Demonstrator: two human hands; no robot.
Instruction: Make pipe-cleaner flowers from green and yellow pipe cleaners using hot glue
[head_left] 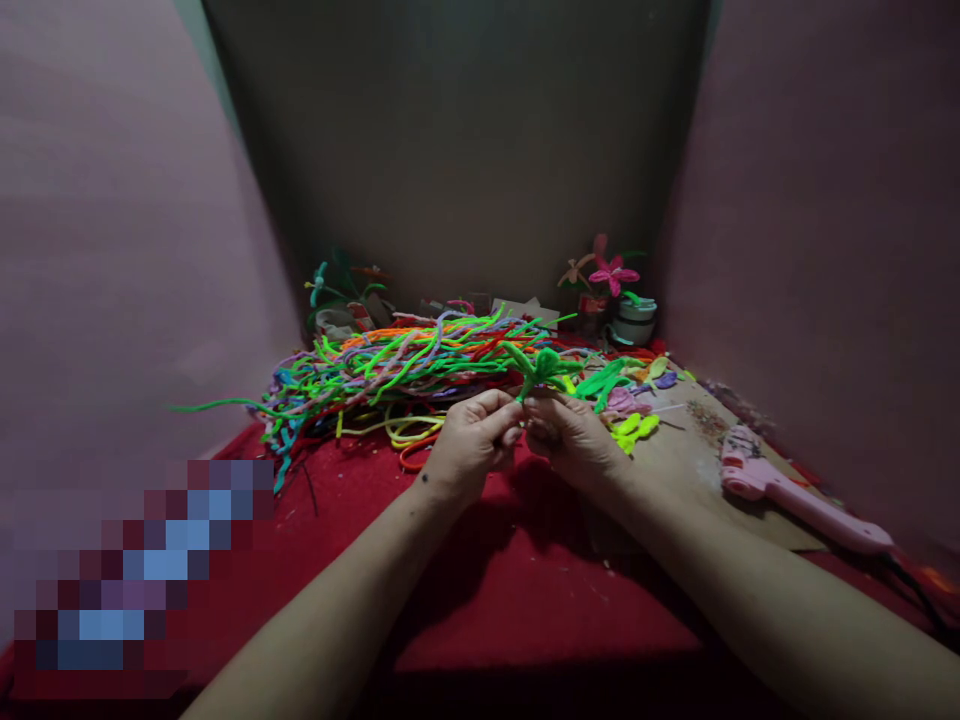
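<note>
Where the scene begins at the left, a teal flower stands at the back, and in front of it a heap of fuzzy stems in many colours sprawls over the red cloth, most of them loose and unshaped. Next comes the left hand, its thumb and fingers pinching the base of a green leafy piece, which sits upright between the hands, above the cloth. Its leaves already fan out from one gathered point, so the shaping looks well advanced; whether the base is fastened cannot be told. The right hand grips the same base from the other side, fingers curled. Beyond it lie green loops and yellow-green pieces, formed but apparently unjoined, then a board with a pink corded tool resting there, untouched.
</note>
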